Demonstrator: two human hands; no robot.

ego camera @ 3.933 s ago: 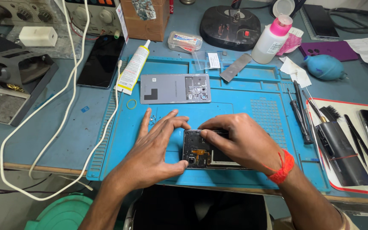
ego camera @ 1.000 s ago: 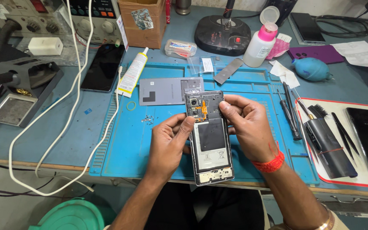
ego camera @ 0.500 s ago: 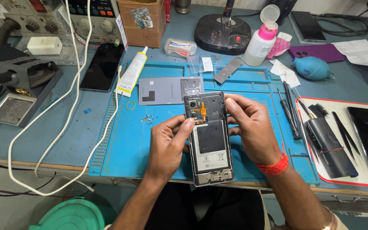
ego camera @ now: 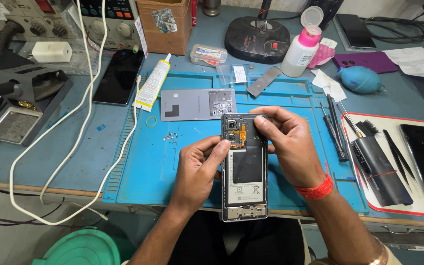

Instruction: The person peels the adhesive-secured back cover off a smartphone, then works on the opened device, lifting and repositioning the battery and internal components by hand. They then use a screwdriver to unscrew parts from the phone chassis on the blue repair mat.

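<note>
The opened phone [ego camera: 244, 167], one only, is held above the near half of the blue work mat [ego camera: 143, 167] with its back cover off and its insides facing up; its long axis runs from 12 to 6 o'clock, the camera end pointing to 12, away from the person, and the charging end toward the near table edge. The left hand [ego camera: 199, 174] grips its left edge from 9 o'clock, forefinger stretched onto the upper board. The right hand [ego camera: 290, 147] clasps the top right corner from 3 o'clock, thumb and fingers curled over the camera end; a red band sits at that wrist. At 12 o'clock from the phone one grey back cover [ego camera: 197, 104] lies flat on the mat, long axis 9 to 3. At 10 o'clock lie one white glue tube [ego camera: 153, 83] and one dark phone [ego camera: 119, 76]; a few tiny screws [ego camera: 171, 138] sit at 9 o'clock. One pink-capped bottle [ego camera: 301, 51] stands at 1 o'clock.
</note>
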